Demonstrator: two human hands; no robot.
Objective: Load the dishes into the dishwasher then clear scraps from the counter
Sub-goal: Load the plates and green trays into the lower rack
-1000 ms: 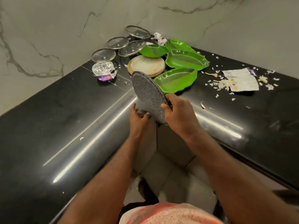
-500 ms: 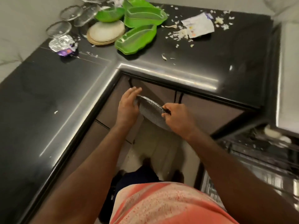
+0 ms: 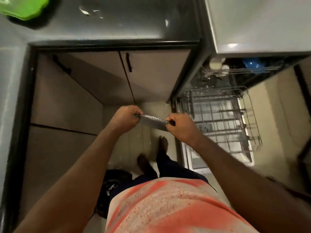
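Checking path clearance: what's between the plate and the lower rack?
Head view: only the right hand, gripping the plate; the lower rack lies just beyond.

home kitchen: black counter (image 3: pixel 117 22), cabinets (image 3: pixel 151 76), open dishwasher (image 3: pixel 218 118).

cab doors (image 3: pixel 151 76) w/ blk handle (image 3: pixel 128 62) | tile floor (image 3: pixel 134 145) | dark bundle (image 3: pixel 116 180) on floor
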